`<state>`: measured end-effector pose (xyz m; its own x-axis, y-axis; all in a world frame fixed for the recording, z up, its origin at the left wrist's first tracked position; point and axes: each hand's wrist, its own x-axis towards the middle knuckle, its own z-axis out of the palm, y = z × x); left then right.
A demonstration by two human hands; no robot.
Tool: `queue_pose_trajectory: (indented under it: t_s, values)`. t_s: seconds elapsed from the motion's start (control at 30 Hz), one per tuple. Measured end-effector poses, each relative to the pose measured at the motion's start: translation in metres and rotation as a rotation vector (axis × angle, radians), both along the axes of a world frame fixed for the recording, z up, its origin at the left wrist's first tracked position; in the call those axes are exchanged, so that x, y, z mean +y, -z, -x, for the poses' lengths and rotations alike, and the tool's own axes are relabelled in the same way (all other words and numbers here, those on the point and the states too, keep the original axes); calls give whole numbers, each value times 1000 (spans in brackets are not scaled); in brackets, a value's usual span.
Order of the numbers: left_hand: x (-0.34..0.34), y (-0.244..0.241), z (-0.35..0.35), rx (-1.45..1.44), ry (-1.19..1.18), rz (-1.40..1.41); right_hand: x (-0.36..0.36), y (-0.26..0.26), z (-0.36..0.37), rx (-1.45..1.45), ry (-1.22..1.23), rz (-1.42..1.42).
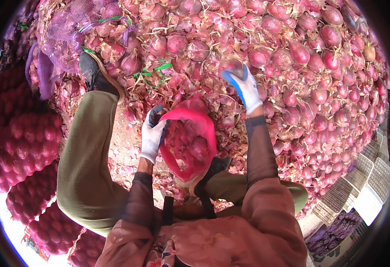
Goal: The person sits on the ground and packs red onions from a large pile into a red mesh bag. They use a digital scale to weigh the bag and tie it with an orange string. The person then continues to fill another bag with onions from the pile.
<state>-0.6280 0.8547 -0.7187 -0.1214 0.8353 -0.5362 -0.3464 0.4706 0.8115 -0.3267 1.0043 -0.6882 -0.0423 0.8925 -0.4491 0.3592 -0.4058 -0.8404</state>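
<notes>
My left hand, in a white glove with blue-coated fingers, pinches the left rim of a red mesh bag. The bag's mouth gapes upward between my legs, and a red onion shows inside it. Up and to the right of the bag, my right hand, gloved the same way, grips another onion, blurred by motion. That hand is over the edge of a large heap of red onions. Dry onion skins lie thick in front of the bag.
Filled red mesh sacks are stacked at the left. A purple mesh bag lies at the upper left, near my shoe. Green ties lie on the skins. Plastic crates stand at the lower right.
</notes>
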Motion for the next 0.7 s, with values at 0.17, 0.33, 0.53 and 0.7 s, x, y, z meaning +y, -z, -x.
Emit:
queue_pose_trajectory:
  t_s: [0.17,0.33,0.53,0.7]
  values:
    - [-26,41,8,239,144,69,-104,-13,-2,733,379,22]
    - [-25,4,4,65,-71,210,-167,-23,87,250,-168,-133]
    - [1,0,14,-58,-228,131,-166,28,143,-437,-194,-75]
    - [72,-4,42,203,-268,-128,-166,10,102,-169,15,-346]
